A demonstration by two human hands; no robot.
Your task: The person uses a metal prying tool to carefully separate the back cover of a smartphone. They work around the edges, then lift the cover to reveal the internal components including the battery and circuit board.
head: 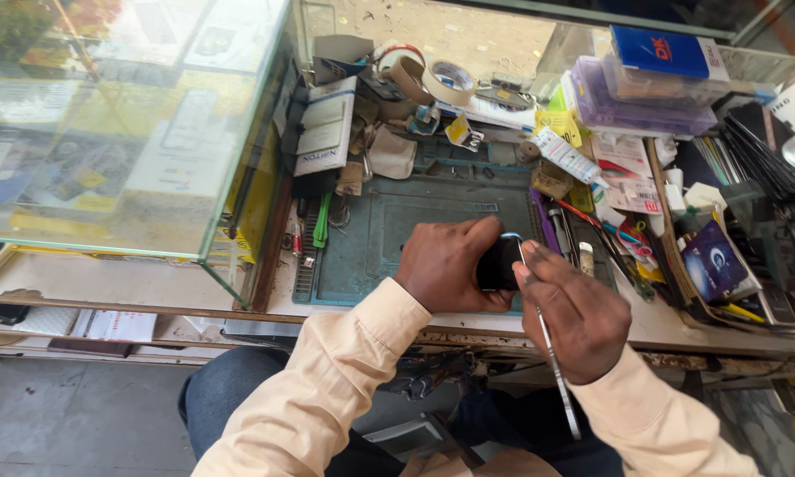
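Black and small, the phone sat gripped in the left hand just above the green mat, while the right hand pinched a thin metal tool whose tip met the phone's right edge.

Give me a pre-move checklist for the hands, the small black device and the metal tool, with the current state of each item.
1. Left hand grips the small black device: ok.
2. Right hand holds the thin metal tool: ok.
3. Tool tip meets the device's upper edge: ok.
4. Device held over the green work mat: ok.
5. Tip already inside a seam: cannot tell.
6. Bench right of the mat is free of clutter: not ok, pens and packets crowd it.
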